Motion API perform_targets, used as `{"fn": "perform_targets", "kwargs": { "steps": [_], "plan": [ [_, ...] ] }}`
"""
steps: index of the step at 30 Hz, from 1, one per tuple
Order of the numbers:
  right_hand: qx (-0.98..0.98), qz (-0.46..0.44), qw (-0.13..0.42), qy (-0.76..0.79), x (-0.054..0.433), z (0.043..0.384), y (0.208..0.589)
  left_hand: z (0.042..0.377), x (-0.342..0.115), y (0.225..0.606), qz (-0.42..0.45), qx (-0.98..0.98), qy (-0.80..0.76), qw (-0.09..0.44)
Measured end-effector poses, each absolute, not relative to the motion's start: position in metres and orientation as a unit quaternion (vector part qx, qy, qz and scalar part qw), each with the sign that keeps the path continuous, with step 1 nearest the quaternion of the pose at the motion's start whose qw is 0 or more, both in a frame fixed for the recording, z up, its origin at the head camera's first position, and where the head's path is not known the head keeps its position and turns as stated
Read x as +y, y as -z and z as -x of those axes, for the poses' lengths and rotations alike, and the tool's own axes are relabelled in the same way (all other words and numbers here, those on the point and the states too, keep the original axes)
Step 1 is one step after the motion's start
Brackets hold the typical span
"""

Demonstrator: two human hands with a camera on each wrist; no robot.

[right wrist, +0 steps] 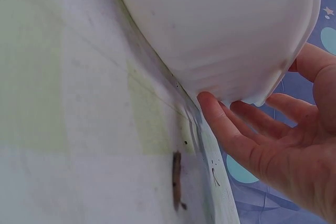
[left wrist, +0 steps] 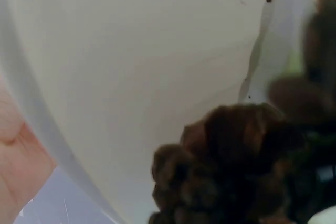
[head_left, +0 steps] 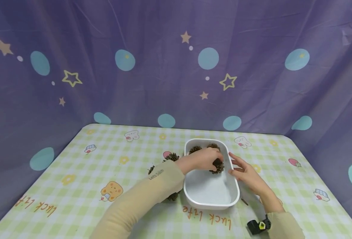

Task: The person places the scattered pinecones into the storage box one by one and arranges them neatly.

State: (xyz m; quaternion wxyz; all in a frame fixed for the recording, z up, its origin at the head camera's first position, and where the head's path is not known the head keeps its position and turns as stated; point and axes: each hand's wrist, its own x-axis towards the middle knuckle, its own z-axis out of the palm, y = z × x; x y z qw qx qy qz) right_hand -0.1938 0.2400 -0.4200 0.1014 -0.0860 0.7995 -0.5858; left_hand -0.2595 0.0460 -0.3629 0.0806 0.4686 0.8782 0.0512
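We look down at a counter (head_left: pixel 83 186) covered in pale green check, with a white box (head_left: pixel 210 191), deep and rounded at the corners, standing on it. Our left hand (head_left: pixel 204 158) reaches over the box's left rim, its fingers curled round a pine cone (head_left: pixel 219 167) inside, near the right wall; we cannot tell whether the cone rests on the bottom. Our right hand (head_left: pixel 247 174) is outside the box, fingers spread, the tips touching its right wall as if to steady it.

The gathering looks partly done. Two more cones, one at the far left (head_left: pixel 195 149) and one at the far right (head_left: pixel 213 146), already lie at the box's far end, while its near half is bare. Other cones (head_left: pixel 172 157) lie outside, left of the box and partly hidden by our left sleeve (head_left: pixel 152 192), so we cannot count what is left. A small brown fragment (head_left: pixel 244 201) lies on the counter to the right.
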Motion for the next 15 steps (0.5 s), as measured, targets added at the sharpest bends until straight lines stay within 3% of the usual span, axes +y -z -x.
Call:
{"fn": "perform_targets", "kwargs": {
  "steps": [15],
  "plan": [
    [0.795, 0.086, 0.106, 0.591, 0.2399, 0.1928, 0.4179, 0.2599, 0.0538, 0.3675, -0.459, 0.884, -0.017, 0.088]
  ]
}}
